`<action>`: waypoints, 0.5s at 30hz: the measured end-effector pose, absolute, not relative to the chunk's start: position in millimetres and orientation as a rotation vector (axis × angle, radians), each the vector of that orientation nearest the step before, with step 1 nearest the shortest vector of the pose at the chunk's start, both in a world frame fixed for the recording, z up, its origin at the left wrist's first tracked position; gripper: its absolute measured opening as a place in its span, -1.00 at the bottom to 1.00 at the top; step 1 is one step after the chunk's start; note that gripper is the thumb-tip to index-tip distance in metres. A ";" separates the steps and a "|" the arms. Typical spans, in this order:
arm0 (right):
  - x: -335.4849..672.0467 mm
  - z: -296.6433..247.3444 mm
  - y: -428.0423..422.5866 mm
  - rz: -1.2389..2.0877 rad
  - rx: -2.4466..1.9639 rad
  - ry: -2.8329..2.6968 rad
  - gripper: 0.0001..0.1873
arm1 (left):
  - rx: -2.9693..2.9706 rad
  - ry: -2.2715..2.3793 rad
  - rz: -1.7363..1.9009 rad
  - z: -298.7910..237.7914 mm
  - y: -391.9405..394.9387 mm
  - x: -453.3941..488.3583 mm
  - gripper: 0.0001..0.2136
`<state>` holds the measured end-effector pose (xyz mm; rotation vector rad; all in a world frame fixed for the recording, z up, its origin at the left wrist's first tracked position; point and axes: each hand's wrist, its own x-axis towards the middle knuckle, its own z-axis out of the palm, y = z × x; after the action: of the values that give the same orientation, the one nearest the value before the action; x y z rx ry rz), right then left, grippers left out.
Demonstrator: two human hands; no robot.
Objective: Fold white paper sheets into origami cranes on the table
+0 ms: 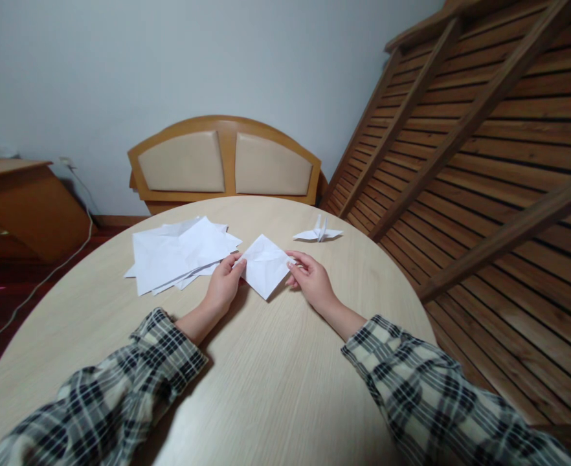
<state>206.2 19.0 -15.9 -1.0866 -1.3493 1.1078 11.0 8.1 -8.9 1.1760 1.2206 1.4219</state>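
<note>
Between my hands is a small folded white paper square (266, 268), turned like a diamond with one corner pointing toward me. My left hand (224, 281) pinches its left corner between thumb and fingers. At the right corner, my right hand (312, 278) grips the paper the same way. Faint creases cross the square's surface. To the left, close to my left hand, lies a loose pile of white paper sheets (169, 255). Beyond my right hand a folded white paper crane (318, 232) stands on the table with its wings spread.
The round pale wooden table (276, 388) carries everything. Behind it stands a wooden headboard (230, 155) with cream panels against the wall. A slatted wooden frame (484, 162) leans along the right side. At left are a wooden cabinet (28, 207) and a cable (47, 278).
</note>
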 end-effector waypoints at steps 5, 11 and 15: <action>206.7 -15.3 18.2 1.128 -1.097 -1.355 -0.65 | 1.181 1.217 1.436 -9.4 8.4 11.6 -0.72; 206.8 -15.4 18.2 1.151 -1.049 -1.346 -0.66 | 1.221 1.242 1.443 -9.9 8.8 11.3 -0.73; 206.8 -16.8 19.3 1.212 -1.077 -1.329 -0.65 | 1.264 1.237 1.435 -8.9 7.7 10.9 -0.74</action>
<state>206.8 19.3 -16.8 -1.0766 -1.3290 1.2123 10.9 7.7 -8.9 1.2642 1.2373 1.4347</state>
